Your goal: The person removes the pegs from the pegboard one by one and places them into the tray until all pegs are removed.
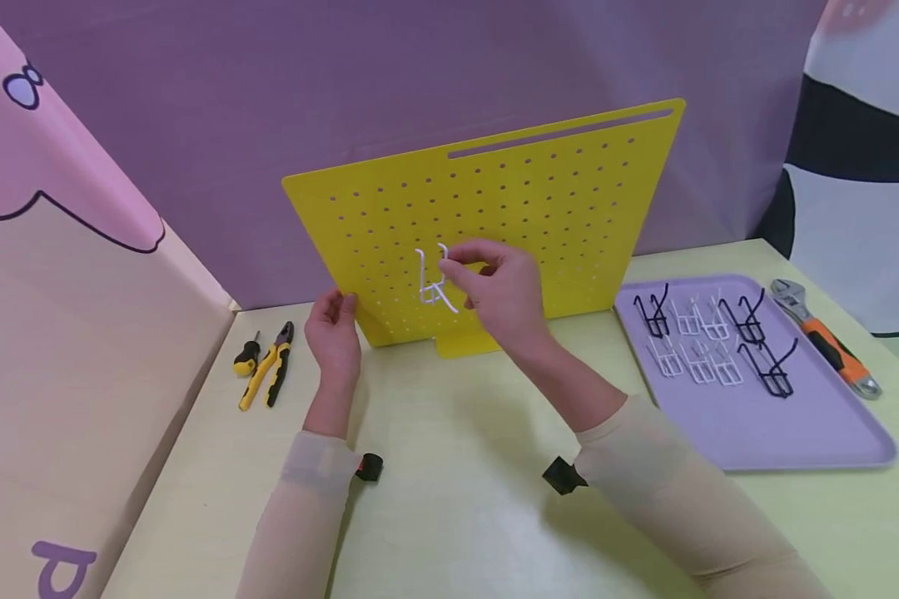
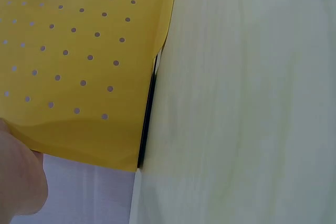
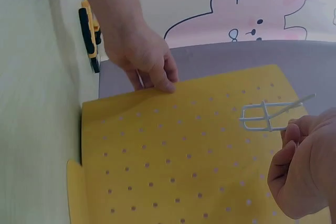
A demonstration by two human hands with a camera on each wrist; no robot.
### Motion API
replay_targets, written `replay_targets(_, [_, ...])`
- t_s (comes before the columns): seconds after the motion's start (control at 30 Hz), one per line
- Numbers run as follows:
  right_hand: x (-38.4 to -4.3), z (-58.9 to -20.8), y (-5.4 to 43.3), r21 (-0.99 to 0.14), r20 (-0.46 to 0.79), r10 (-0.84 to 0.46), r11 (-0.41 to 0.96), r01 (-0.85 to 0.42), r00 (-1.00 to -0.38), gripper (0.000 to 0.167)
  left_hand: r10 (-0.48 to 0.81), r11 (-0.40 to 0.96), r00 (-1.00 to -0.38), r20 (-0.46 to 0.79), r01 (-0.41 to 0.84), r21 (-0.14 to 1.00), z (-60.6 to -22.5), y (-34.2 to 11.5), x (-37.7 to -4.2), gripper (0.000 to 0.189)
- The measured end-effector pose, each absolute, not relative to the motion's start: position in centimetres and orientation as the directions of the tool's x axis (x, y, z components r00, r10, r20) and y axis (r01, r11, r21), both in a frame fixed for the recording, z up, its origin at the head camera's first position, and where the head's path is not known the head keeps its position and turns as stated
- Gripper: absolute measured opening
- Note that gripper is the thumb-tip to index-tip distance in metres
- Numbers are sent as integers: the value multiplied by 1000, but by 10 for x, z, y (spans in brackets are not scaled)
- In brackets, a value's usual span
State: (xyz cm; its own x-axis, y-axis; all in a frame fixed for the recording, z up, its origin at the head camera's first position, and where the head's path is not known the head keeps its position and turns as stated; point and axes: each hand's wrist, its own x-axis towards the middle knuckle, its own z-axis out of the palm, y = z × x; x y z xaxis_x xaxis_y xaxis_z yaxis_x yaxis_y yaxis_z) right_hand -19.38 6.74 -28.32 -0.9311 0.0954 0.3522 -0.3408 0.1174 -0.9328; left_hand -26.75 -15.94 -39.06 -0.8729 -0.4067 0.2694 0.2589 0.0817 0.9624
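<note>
The yellow pegboard (image 1: pixel 487 218) stands upright at the back of the table, on a tab-like foot. At its lower left edge my left hand (image 1: pixel 335 337) grips it, thumb on the front face and fingers behind; that thumb (image 2: pixel 21 174) also shows in the left wrist view. My right hand (image 1: pixel 508 293) pinches a white wire hook (image 1: pixel 423 273) between thumb and fingertips, in front of the board's lower middle. In the right wrist view, the hook's wire frame (image 3: pixel 254 129) appears apart from the board, its single prong angled outward.
A purple tray (image 1: pixel 764 433) at right bears several white and black wire hooks (image 1: pixel 775 383). Beyond it lies an orange-handled adjustable wrench (image 1: pixel 831 345). Yellow-and-black pliers (image 1: pixel 273 366) and a stubby screwdriver (image 1: pixel 247 356) lie at left. A purple backdrop (image 1: pixel 419 75) rises behind the board.
</note>
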Motion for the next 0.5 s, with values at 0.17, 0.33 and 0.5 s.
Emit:
replay_targets(0.17, [-189,-292,92,-940,312,79,168,-296,-947,18,-414,70,-869,272,267,961,-391,-161,-268,28])
replay_targets(0.33, [-183,-302,122,-950,229,103,238,-200,-968,25,-409,90,-867,284,271,958,-391,-159,-269,28])
replay_targets(0.5, [-176,-313,153,-941,174,135,315,-124,-976,31,-420,93,-862,285,271,958,-391,-159,-270,28])
